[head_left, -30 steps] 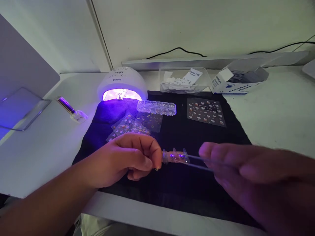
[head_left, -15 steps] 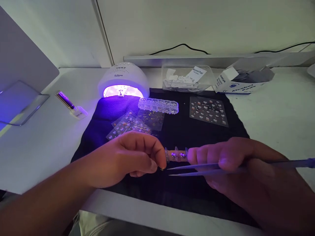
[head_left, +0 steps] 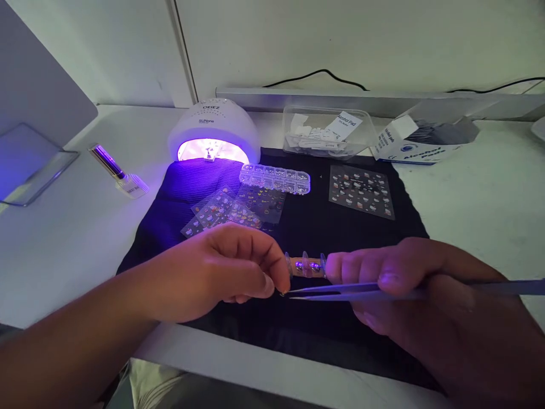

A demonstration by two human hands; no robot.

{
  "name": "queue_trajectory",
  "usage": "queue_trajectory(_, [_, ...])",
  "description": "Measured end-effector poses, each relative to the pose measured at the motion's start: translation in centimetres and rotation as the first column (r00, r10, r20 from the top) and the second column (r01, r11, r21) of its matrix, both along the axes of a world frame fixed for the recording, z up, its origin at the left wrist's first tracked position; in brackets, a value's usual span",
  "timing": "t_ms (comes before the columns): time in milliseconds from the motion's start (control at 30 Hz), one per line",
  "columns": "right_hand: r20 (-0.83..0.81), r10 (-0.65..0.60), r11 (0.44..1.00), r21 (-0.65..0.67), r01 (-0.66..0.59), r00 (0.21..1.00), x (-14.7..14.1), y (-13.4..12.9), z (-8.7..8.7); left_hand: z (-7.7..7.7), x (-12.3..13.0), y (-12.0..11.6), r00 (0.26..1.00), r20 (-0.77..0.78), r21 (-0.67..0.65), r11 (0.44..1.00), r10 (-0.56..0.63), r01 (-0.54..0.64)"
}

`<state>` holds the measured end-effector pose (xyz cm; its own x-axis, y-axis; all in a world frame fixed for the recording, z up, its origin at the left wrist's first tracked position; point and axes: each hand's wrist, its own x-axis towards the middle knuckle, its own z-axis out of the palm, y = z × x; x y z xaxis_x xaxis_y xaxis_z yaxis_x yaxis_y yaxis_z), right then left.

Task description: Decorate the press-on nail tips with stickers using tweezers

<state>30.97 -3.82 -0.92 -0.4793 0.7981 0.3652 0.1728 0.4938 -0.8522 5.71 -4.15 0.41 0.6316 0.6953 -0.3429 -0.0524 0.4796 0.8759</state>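
My right hand (head_left: 409,289) is closed around metal tweezers (head_left: 336,292), which point left with their tips slightly apart. Those tips reach a tiny shiny piece (head_left: 282,293) pinched between the thumb and forefinger of my left hand (head_left: 230,267). The piece is too small to name. Between my hands lies a narrow tan strip (head_left: 315,271) carrying clear nail tips (head_left: 305,264) and shiny purple-lit beads. Its left end is hidden behind my left fingers, and the fingers of my right hand touch or cover its right end.
A lit nail lamp (head_left: 215,128) stands behind a black cloth (head_left: 315,221). On the cloth lie a compartment case of gems (head_left: 275,179) and sticker sheets (head_left: 361,192). Around it are a polish bottle (head_left: 131,186), a clear tub (head_left: 327,139) and an alcohol pad box (head_left: 415,150).
The tweezer tips have drawn closer together and moved left to the tiny piece at my left fingertips. My left hand keeps its pinch. The view has shifted slightly.
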Motion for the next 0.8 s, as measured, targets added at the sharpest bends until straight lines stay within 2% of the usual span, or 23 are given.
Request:
queue_trajectory(133, [-0.044,-0.007,0.998,-0.056,0.005,0.999,-0.2,-0.1,0.1,0.0,0.0,0.0,1.0,-0.011,0.004,1.0,0.004,-0.004])
queue_trajectory(233, [-0.113,-0.028,0.988,-0.154,0.01,0.993,-0.6,-0.3,0.0,0.0,0.0,-0.1,1.0,-0.009,-0.005,1.0,0.003,-0.003])
queue_trajectory(333, [-0.232,-0.095,0.946,-0.325,0.015,0.968,-1.0,-0.4,-0.4,0.1,0.0,-0.1,1.0,-0.01,-0.015,1.0,-0.007,0.007])
queue_trajectory(400, [-0.324,-0.109,0.913,-0.407,-0.035,0.94,-1.0,-0.4,-0.7,0.1,0.0,0.0,1.0,-0.016,-0.018,1.0,-0.011,0.011])
queue_trajectory(533, [-0.402,-0.05,0.901,-0.412,-0.132,0.914,-0.9,-0.3,-1.3,0.2,-0.1,-0.1,1.0,-0.02,-0.014,1.0,-0.015,0.015])
queue_trajectory(800, [-0.384,-0.055,0.925,-0.368,-0.098,0.922,-0.8,-0.4,-1.6,0.2,0.1,0.2,1.0,-0.022,-0.026,1.0,-0.01,0.009])
